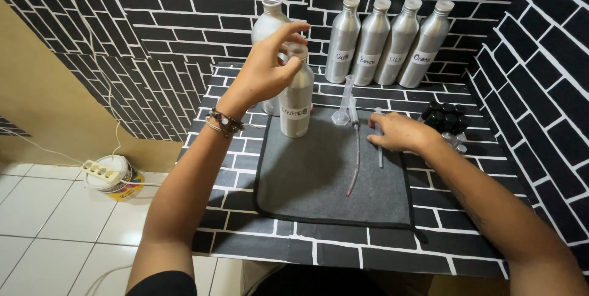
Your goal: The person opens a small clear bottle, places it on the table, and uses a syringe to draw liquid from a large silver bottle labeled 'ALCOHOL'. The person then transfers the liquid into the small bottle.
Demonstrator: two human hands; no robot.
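On the brick-patterned counter [343, 253] lies a grey felt mat [319, 179]; a labelled silver aluminium bottle [296, 96] stands at its back-left corner, four similar silver bottles [386, 41] line the rear wall (right of centre), small black caps [446, 117] sit right.

Head view, steeply down, close.

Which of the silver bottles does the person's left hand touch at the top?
The labelled bottle standing on the grey mat. The left hand is at its cap, while the other four labelled bottles stand untouched in a row by the wall.
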